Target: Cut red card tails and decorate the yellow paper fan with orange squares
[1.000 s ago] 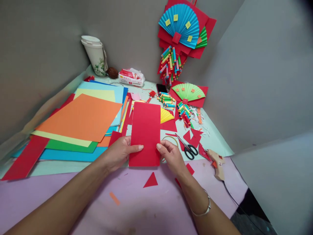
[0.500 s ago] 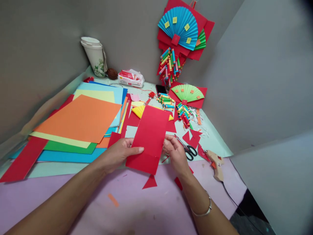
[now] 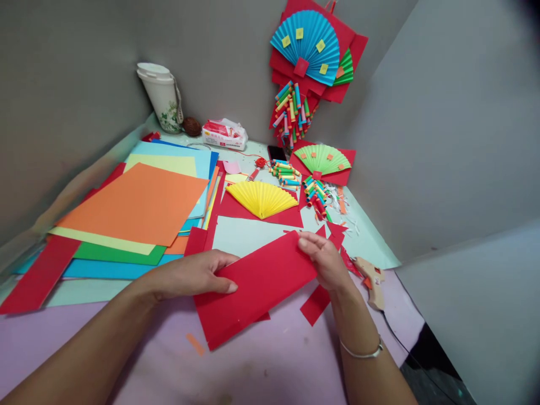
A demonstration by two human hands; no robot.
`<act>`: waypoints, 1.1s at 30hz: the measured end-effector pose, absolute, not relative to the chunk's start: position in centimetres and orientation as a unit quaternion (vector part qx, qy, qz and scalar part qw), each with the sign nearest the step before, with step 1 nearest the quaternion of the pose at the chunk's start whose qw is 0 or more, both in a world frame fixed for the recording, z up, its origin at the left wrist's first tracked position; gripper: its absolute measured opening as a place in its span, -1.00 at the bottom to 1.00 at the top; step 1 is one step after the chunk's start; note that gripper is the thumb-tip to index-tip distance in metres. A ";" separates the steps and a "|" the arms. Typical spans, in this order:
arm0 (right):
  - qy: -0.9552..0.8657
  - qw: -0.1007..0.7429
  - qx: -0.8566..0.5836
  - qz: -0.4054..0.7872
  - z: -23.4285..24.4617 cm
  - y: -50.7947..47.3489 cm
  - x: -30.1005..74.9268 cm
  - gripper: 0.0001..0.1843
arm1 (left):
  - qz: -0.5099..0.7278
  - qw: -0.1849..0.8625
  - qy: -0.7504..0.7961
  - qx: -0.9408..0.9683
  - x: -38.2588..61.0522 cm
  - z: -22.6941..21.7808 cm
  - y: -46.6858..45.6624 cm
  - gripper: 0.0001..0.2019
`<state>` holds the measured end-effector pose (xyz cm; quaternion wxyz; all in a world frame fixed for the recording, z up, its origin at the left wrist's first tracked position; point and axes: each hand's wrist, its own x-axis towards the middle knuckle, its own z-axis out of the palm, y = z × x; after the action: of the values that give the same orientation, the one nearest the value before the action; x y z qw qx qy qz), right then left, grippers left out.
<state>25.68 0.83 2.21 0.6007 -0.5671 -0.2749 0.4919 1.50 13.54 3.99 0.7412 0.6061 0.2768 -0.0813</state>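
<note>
Your red paper (image 3: 261, 284) slants from near left to far right. Your left hand (image 3: 189, 275) holds the near end; your right hand (image 3: 327, 261) pinches the far corner.

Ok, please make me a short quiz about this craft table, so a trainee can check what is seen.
1. True or false: the left hand and the right hand both touch the red sheet.
2. Which colour has the open paper fan lying just beyond that sheet? A blue, B yellow, C orange.
3. Which tool lies just to the right of the right hand?
Key: 1 true; 2 B; 3 the glue gun.
</note>
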 end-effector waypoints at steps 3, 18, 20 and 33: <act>-0.288 0.576 -0.599 0.476 2.1 0.6 25.7 -0.72 | -0.067 0.744 0.282 0.602 1.3 3.8 14.2 -0.82; -0.206 0.671 -0.539 0.467 -0.4 2.4 21.5 -0.58 | 0.299 0.824 0.311 0.368 3.5 1.0 15.0 -0.86; -0.225 0.638 -0.537 0.504 -0.4 2.2 20.6 -0.58 | 0.318 0.814 0.317 0.369 3.5 0.9 15.0 -0.80; -0.281 0.542 -0.583 0.536 -1.3 2.2 20.1 -0.54 | 0.303 0.808 0.306 0.402 3.5 1.2 14.5 -0.69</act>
<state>20.07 2.21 -1.33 0.5422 -0.5827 -0.2811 0.5361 3.55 14.48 1.22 0.8079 0.4021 0.3065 0.3027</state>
